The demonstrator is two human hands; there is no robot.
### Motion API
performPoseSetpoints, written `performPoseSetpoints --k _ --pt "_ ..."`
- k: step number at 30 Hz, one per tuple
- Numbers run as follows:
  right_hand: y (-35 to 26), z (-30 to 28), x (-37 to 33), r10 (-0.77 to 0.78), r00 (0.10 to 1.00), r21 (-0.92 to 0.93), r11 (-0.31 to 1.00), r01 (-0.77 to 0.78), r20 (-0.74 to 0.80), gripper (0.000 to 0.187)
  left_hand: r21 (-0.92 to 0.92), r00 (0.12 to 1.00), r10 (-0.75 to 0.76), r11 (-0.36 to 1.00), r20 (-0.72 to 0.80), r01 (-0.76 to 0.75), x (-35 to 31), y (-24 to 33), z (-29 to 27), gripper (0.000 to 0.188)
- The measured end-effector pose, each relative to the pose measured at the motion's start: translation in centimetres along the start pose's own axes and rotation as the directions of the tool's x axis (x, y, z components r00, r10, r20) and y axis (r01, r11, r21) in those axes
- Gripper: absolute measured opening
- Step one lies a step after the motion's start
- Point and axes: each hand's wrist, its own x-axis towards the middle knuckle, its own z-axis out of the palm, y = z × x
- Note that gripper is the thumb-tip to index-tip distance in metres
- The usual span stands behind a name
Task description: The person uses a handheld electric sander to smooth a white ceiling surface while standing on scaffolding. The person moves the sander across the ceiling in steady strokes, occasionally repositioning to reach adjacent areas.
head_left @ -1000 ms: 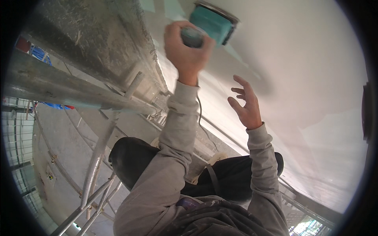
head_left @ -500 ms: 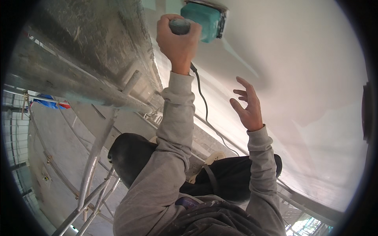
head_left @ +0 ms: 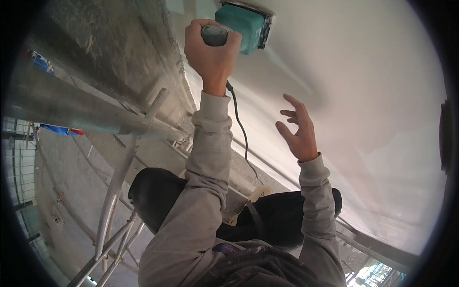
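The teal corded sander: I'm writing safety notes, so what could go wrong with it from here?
Only the left hand holds the sander, while the right hand is off it, so it could twist or slip. The power cord runs down toward a cream shoe, so it might snag there.

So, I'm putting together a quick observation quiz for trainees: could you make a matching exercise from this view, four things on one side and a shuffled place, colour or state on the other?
Column one
1. Left grip
2. Right grip
3. Power tool
4. Cord

Column two
A. Trails down between the grey sleeves
B. Has a teal body
C. Open, holding nothing
D. Closed around a rounded handle

Pairs: 1-D, 2-C, 3-B, 4-A
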Motion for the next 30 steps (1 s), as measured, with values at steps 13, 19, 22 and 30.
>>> performPoseSetpoints --k 13,19,22,30 --pt "2.6 0.4 1.1 0.062 0.997 -0.008 0.998 -0.061 0.050 0.065 -0.019 0.955 0.293 0.956 0.035 -0.293 3.3 1.2 -0.3 0.023" --pt "2.9 1.3 2.1 0.067 0.996 0.055 0.996 -0.070 0.061 0.067 0.083 0.892 0.449 0.888 0.051 -0.451 0.5 4.6 1.0 0.024" --pt "2.6 1.4 2.6 0.054 0.996 0.059 0.997 -0.058 0.067 0.067 0.037 0.939 0.342 0.938 0.037 -0.343 2.5 4.0 0.9 0.023" --pt "3.1 0.4 1.7 0.088 0.995 0.051 0.995 -0.090 0.039 0.065 -0.032 0.996 0.083 0.996 0.023 -0.083 6.5 -1.1 -1.8 0.021"
